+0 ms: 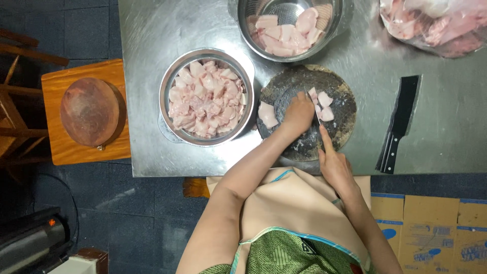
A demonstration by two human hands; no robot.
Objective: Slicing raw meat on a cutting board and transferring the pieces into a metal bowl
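A round dark chopping board [340,127] lies on the steel table [446,122]. My left hand [298,112] presses down on a piece of raw pale meat on the board. My right hand [334,165] grips a knife [315,106] whose blade stands between my left hand and a few cut meat chunks [323,105]. A larger slab of meat [267,114] lies on the board's left side, beside my left wrist.
A steel bowl [167,81] full of cut meat stands left of the board. A colander [335,30] with larger pieces sits behind it. A black cleaver [401,119] lies right, a plastic bag of meat [436,23] at far right. A wooden stool [56,147] holds a round block.
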